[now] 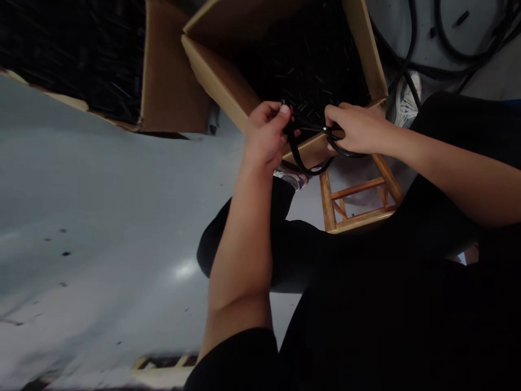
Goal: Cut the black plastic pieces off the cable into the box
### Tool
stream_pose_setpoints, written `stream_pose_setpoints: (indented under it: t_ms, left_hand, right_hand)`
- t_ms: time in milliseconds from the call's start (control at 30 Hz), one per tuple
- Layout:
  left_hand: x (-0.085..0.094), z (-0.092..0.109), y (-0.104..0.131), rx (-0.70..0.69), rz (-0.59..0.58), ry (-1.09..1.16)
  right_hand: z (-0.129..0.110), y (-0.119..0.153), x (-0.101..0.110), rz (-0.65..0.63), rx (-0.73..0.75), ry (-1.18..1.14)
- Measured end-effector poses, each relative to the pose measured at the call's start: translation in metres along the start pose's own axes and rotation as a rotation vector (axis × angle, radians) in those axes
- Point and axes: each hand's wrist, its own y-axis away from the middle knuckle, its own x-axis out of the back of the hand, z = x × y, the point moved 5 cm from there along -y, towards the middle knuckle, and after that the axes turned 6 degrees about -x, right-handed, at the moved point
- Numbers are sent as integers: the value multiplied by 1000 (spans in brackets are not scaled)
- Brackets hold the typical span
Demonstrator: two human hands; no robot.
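My left hand (268, 130) is closed, pinching a black rubber strip (298, 155) that loops down below it toward my right hand. In my right hand (354, 127) is a pair of scissors with black handles (345, 149), its fingers through the loops. The blades point left at the strip beside my left fingers; whether they touch it I cannot tell. Both hands are over the near edge of a cardboard box (223, 81), which holds many short black pieces (305, 60).
Another cardboard box (175, 76) filled with black pieces stands at the upper left. Black hose (451, 70) lies coiled on the floor at the upper right. A wooden stool (362, 220) is below the hands, between my legs. Small dark scraps dot the grey floor (122, 206).
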Motion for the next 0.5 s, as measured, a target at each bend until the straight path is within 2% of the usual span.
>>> stream_pose_setpoints:
  t_ms: [100, 233, 500]
  left_hand:
    - [-15, -3, 4, -8, -25, -8]
    - [-17, -8, 3, -39, 30, -73]
    - [-31, 6, 13, -36, -224, -196]
  right_hand:
    - [-3, 2, -1, 8, -4, -10]
    - [-1, -1, 2, 31, -65, -85]
    - [1, -4, 1, 40, -87, -163]
